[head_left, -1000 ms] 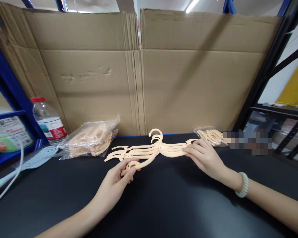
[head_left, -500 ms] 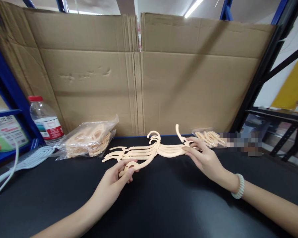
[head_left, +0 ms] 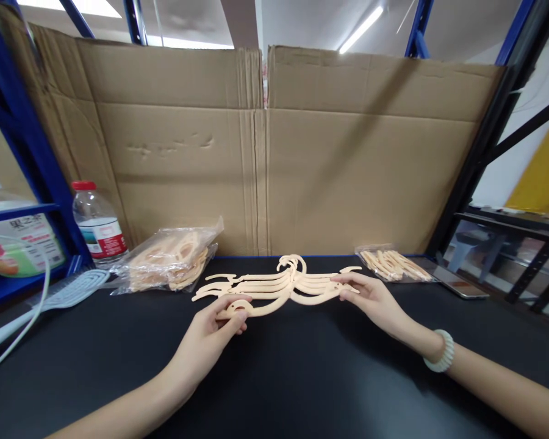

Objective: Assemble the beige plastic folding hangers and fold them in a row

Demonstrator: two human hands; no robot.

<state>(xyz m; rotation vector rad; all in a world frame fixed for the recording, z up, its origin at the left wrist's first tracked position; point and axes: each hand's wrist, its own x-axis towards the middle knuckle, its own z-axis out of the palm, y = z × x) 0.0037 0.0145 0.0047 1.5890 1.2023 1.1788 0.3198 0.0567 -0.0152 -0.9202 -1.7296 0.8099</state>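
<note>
Several cream plastic clothes hangers (head_left: 268, 286) lie overlapped on the black table, their hooks bunched together at the far side. My left hand (head_left: 217, 323) pinches the rounded left end of the nearest hanger (head_left: 274, 305) between thumb and fingers. On the right, my right hand (head_left: 370, 299) has its thumb and fingers closed around the right end of that hanger. Part of the other hangers' right arms is hidden behind those fingers. A pale beaded bracelet (head_left: 440, 352) circles my right wrist.
Plastic-bagged cream hangers (head_left: 165, 259) sit at back left, beside a red-capped bottle (head_left: 98, 225) and a pale hairbrush (head_left: 75, 289). At back right are a bag of cream pieces (head_left: 393, 265) and a phone (head_left: 462, 283). A cardboard wall (head_left: 187, 158) closes the back.
A hanger arm that stuck up at the right now lies down level with the others. My right hand has lowered slightly and moved right. The view has tilted up a little.
</note>
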